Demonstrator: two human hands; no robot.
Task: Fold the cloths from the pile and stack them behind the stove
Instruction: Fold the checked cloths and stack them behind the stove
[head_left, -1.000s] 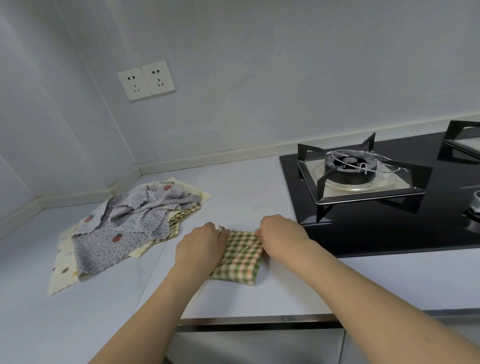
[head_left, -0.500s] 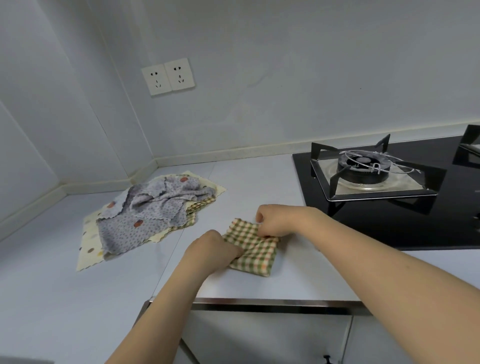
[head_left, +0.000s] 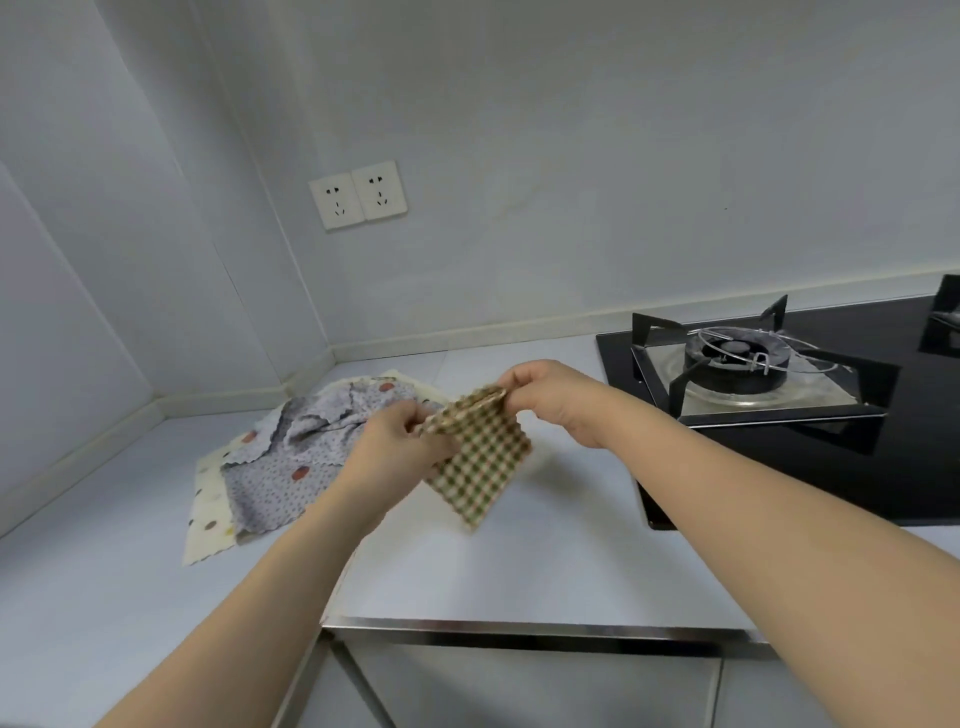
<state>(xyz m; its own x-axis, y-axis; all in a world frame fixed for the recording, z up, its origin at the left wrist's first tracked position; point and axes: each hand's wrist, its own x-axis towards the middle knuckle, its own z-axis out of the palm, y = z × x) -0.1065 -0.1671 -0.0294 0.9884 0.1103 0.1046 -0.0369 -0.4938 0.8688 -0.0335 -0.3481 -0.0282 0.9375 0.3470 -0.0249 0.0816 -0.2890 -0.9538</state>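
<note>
A folded green-and-cream checked cloth (head_left: 480, 462) hangs in the air above the counter, held between both hands. My left hand (head_left: 397, 444) pinches its left top corner and my right hand (head_left: 558, 397) pinches its right top corner. Left of the hands lies the pile (head_left: 291, 457): a crumpled grey dotted cloth on top of a cream cloth with coloured spots. The black glass stove (head_left: 883, 467) with its burner (head_left: 735, 364) sits at the right.
The pale counter (head_left: 519, 566) runs from the corner at left to the stove, with a metal front edge (head_left: 519, 626) below. A double wall socket (head_left: 358, 194) is on the back wall. A narrow counter strip lies between stove and wall.
The checked cloth lay on the counter under both hands; now both hands have lifted it off the surface by its top corners, and the view has tilted upward.
</note>
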